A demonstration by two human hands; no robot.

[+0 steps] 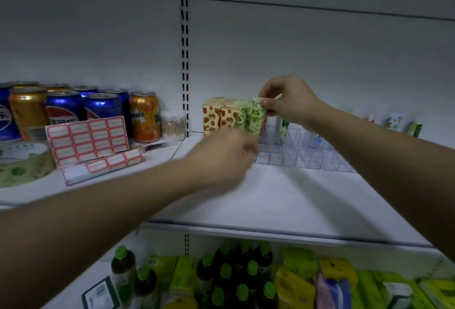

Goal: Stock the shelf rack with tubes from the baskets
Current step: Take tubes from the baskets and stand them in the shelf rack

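Green-printed tube (257, 118) stands upright at the left end of the clear plastic rack (305, 153) on the white shelf (283, 198), its top pinched by the right hand (290, 102), whose fingers (266, 103) clamp on it. Just left stand boxes with fruit prints (221, 116). The left hand (226, 158) is blurred below the tube; I cannot tell how its fingers lie. Drink cans (103, 109) sit far left.

Cans (103, 109) stand left of the rack (300, 151).
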